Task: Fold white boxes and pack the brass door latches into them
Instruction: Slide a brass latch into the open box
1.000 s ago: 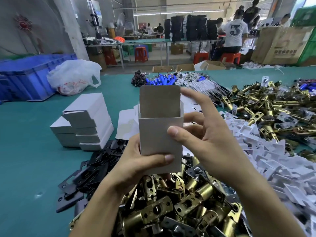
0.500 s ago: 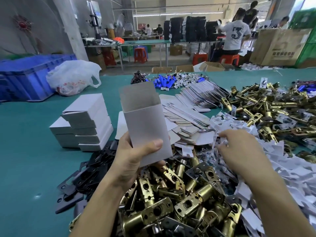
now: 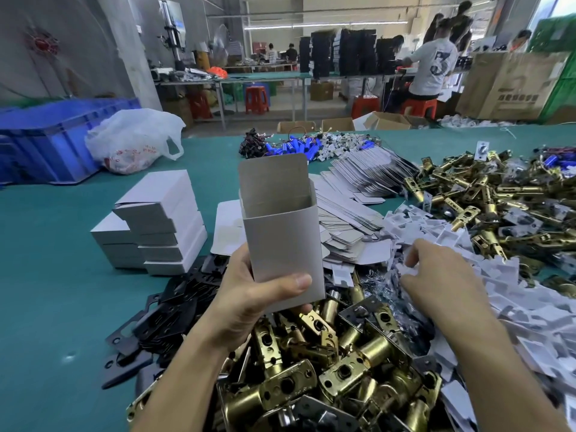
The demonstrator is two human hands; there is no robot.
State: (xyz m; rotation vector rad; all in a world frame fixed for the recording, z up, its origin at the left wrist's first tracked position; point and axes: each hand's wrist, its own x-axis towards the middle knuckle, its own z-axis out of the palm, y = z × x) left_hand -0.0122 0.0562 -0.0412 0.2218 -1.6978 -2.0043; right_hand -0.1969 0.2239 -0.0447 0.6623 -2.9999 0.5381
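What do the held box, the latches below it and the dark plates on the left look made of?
The box looks like thin card, matt white outside, grey inside, creased sharply. The latches are metal with a shiny brass-coloured finish; solid or plated, I cannot tell. The dark plates seem stamped metal, matt black.

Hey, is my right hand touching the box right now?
Apart. The head view shows the right hand down among the white inserts, a clear gap between it and the box, which only the left hand grips.
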